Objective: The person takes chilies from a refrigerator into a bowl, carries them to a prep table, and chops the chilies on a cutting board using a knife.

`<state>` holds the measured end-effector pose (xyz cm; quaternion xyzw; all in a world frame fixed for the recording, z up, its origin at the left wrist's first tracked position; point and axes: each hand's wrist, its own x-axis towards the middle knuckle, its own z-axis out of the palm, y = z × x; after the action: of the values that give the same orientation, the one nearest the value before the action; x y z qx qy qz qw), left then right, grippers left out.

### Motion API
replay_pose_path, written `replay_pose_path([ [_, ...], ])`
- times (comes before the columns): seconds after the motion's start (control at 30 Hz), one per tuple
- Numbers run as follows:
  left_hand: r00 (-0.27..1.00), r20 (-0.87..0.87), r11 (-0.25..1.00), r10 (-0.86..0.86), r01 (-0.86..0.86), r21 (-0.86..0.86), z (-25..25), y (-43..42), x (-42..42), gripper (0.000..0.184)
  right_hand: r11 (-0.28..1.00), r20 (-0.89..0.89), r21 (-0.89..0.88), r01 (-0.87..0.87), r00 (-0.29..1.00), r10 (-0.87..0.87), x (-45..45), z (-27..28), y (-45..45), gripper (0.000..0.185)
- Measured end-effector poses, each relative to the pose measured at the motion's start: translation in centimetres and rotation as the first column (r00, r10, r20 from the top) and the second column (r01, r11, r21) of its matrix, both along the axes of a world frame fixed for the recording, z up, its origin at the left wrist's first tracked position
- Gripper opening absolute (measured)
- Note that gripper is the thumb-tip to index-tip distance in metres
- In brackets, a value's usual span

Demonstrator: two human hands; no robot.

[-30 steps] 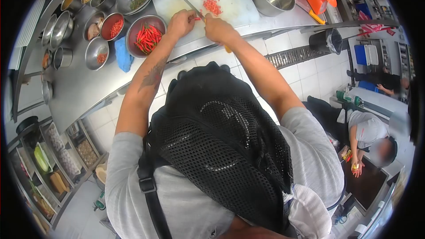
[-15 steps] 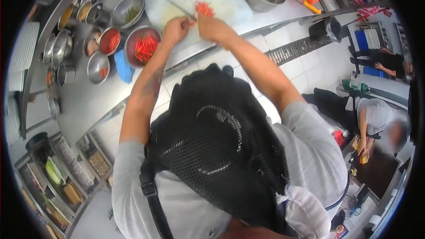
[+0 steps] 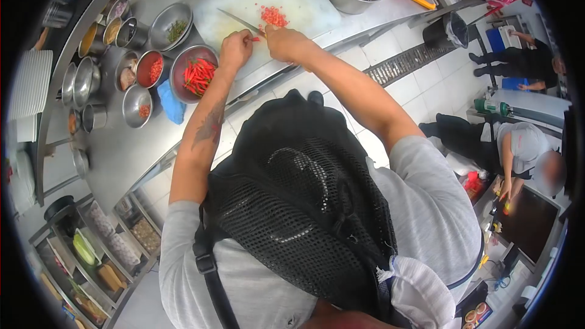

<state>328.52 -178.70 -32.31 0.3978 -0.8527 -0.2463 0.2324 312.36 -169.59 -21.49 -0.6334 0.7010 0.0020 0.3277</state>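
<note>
My right hand [image 3: 287,45] is closed around the handle of a knife [image 3: 239,21], whose blade lies low over the white cutting board [image 3: 311,9] and points to the far left. Just left of it, my left hand [image 3: 236,50] has its fingers curled in a pinch on a small red chili [image 3: 255,39], close to the blade. Beyond the knife sits a pile of chopped red chili [image 3: 273,17]. A metal bowl [image 3: 177,73] of whole red chilies [image 3: 200,77] stands beside my left forearm.
A blue cloth [image 3: 171,102] lies by the chili bowl. Several metal bowls and pots hold ingredients at the left, including a small bowl [image 3: 131,100] with chopped chili. A metal pot [image 3: 365,5] stands right of the board. Co-workers [image 3: 529,146] are at the right.
The whole view has shifted and turned slightly. Both hands stay at the board, with the knife and chili still held. At the right, a co-worker's arms have moved.
</note>
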Motion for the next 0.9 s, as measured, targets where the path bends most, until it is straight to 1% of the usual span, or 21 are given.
replay_pose_path([
  [0.07,1.0,0.017,1.0,0.011,-0.01,-0.016,-0.3,0.0,-0.1,0.012,0.999,-0.004,0.001,0.042,0.999,-0.042,0.5,0.8,0.8,0.045],
  [0.1,0.999,0.043,0.999,0.021,-0.02,-0.032,-0.5,-0.1,-0.2,0.012,0.999,-0.012,-0.001,0.046,0.999,-0.046,0.5,-1.1,0.5,0.045],
  [0.13,0.999,0.04,0.999,0.016,-0.015,-0.032,-0.4,-0.2,-0.5,0.012,0.989,0.007,-0.137,0.061,0.998,-0.061,0.8,-4.6,0.2,0.044],
  [0.17,0.999,0.033,0.999,0.022,-0.022,-0.029,-0.5,0.0,-0.4,0.013,0.961,0.032,-0.266,0.078,0.997,-0.072,0.8,-6.8,-0.1,0.043],
  [0.2,0.999,0.028,0.999,0.033,-0.032,-0.027,-0.5,0.1,-0.2,0.014,0.962,0.036,-0.262,0.08,0.997,-0.073,0.5,-6.6,-0.7,0.043],
  [0.27,0.999,0.04,1.0,0.026,-0.026,0.003,0.0,0.9,0.1,0.014,0.992,0.062,-0.098,0.083,0.995,-0.077,0.5,-4.9,-1.5,0.042],
  [0.3,0.999,0.031,1.0,0.021,-0.022,0.017,0.6,0.9,-0.2,0.014,0.991,0.063,-0.104,0.088,0.995,-0.082,0.6,-3.8,-1.4,0.042],
  [0.33,1.0,0.022,1.0,0.02,-0.02,0.002,0.9,0.5,-0.6,0.014,0.993,0.086,-0.039,0.113,0.99,-0.109,0.4,-2.5,-1.4,0.043],
  [0.37,0.999,0.024,0.998,0.04,-0.041,0.045,0.9,0.8,-0.7,0.014,0.99,0.11,0.035,0.134,0.984,-0.137,0.4,-1.8,-1.2,0.043],
  [0.4,0.998,0.031,0.993,0.062,-0.065,0.094,0.8,1.1,-0.6,0.014,0.991,0.108,0.034,0.131,0.985,-0.134,0.3,-2.1,-1.3,0.043],
  [0.43,0.997,0.032,0.993,0.065,-0.068,0.096,0.7,1.2,-0.5,0.014,0.995,0.082,-0.019,0.102,0.992,-0.1,0.3,-2.5,-1.3,0.044],
  [0.47,0.999,0.028,1.0,0.025,-0.026,0.018,0.7,1.3,-0.5,0.015,0.995,0.056,-0.07,0.071,0.996,-0.068,0.3,-2.8,-1.2,0.044],
  [0.5,0.999,0.028,0.998,-0.016,0.018,-0.061,0.8,1.4,-0.4,0.016,0.995,0.057,-0.068,0.069,0.996,-0.065,0.2,-3.1,-1.3,0.044],
  [0.57,0.998,0.06,1.0,-0.006,0.007,-0.027,0.8,1.5,-0.4,0.016,0.993,0.14,0.019,0.116,0.983,-0.117,-0.1,-1.9,-1.3,0.044],
  [0.6,0.996,0.088,1.0,0.004,-0.005,0.002,0.9,1.4,-0.5,0.017,0.994,0.138,0.017,0.112,0.984,-0.114,-0.3,-1.3,-1.4,0.044],
  [0.67,0.998,0.061,1.0,0.014,-0.013,-0.015,0.7,1.4,-0.5,0.017,0.996,0.087,0.074,0.041,0.995,-0.048,-0.7,-0.2,-1.3,0.045],
  [0.7,0.999,0.037,0.999,0.019,-0.018,-0.03,0.4,1.5,-0.4,0.017,0.996,0.086,0.078,0.035,0.995,-0.042,-0.9,0.2,-1.0,0.045],
  [0.77,0.999,0.03,0.999,0.028,-0.027,-0.027,0.5,1.7,-0.4,0.016,0.999,0.0,0.025,-0.025,1.0,0.025,-1.2,0.9,0.0,0.045],
  [0.8,0.999,0.024,0.999,0.03,-0.029,-0.029,0.5,1.7,-0.5,0.016,0.999,-0.001,0.031,-0.032,0.999,0.032,-1.3,1.0,0.9,0.045],
  [0.87,0.998,0.034,0.999,0.045,-0.045,-0.005,0.7,1.8,-0.7,0.017,1.0,0.003,-0.023,-0.014,1.0,0.014,-1.2,0.6,2.3,0.037],
  [0.9,0.998,0.048,0.999,0.049,-0.049,0.012,0.8,1.8,-0.7,0.018,1.0,0.004,-0.019,-0.015,1.0,0.015,-0.9,-0.9,2.4,0.037],
])
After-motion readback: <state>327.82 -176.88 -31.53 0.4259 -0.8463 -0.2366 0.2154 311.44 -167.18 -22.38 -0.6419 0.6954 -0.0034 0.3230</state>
